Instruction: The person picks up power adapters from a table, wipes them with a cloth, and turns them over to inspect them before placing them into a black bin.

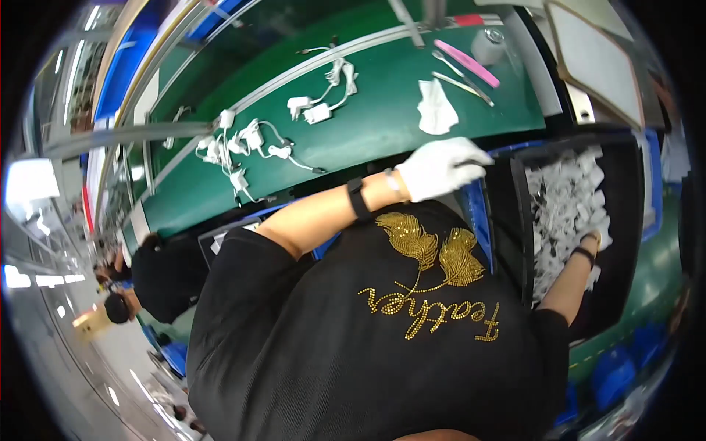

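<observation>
My left hand (441,169), in a white glove, is by the front edge of the green workbench (382,125), near the inner side of a black bin. Its thumb and fingers are apart, and nothing shows between them. To the right, my right hand (594,237) reaches down into the black bin (625,198), among a heap of white power adapters (562,191) with cables. Its fingers blend with the white pieces, so their grip is hidden. Farther left on the bench lie more white adapters with cables (250,136) and another pair (318,112).
A crumpled white cloth (437,108), a pink strip (467,63), thin tools (463,87) and a grey cylindrical container (488,46) are at the bench's far right. A metal bar (125,140) crosses at left. Another person (173,279) in black sits to my left.
</observation>
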Action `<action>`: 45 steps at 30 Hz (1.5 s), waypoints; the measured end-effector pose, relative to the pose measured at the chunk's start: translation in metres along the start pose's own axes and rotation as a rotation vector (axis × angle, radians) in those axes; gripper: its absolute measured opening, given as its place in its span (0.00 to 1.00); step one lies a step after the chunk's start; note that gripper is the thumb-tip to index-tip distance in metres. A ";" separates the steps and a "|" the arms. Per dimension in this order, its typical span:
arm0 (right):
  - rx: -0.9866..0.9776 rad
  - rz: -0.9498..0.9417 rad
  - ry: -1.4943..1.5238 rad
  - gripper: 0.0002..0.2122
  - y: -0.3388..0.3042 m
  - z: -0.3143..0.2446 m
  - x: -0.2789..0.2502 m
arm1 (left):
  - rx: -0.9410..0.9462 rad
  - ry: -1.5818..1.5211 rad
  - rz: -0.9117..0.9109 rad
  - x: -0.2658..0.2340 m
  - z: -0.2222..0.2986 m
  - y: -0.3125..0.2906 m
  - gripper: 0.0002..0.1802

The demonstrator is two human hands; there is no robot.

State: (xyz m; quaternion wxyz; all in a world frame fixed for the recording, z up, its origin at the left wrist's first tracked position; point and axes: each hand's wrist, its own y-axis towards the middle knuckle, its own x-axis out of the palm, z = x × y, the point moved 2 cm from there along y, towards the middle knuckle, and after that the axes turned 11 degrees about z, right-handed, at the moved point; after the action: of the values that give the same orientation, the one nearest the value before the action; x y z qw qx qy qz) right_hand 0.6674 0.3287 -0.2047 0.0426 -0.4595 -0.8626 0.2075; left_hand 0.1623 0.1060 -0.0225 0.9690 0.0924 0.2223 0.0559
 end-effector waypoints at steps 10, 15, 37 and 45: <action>-1.356 -0.971 -0.216 0.08 -0.501 -0.075 0.105 | -0.670 0.399 0.867 -0.182 -0.162 -0.165 0.25; -1.397 -1.830 -0.675 0.28 -0.644 0.091 0.178 | -0.399 0.781 0.850 -0.257 -0.211 -0.126 0.25; 1.088 -1.765 0.115 0.29 -0.653 0.043 0.147 | -0.752 1.003 0.323 -0.265 -0.235 -0.078 0.17; 0.866 -1.833 0.139 0.36 -0.648 0.012 0.114 | -0.354 0.598 0.742 -0.258 -0.211 -0.099 0.20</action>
State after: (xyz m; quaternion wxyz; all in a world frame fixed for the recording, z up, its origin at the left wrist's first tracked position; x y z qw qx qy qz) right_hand 0.0967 0.0994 0.0284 0.3981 0.4226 -0.7290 0.3626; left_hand -0.1551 0.0034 -0.1202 0.7786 -0.0207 0.4291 0.4574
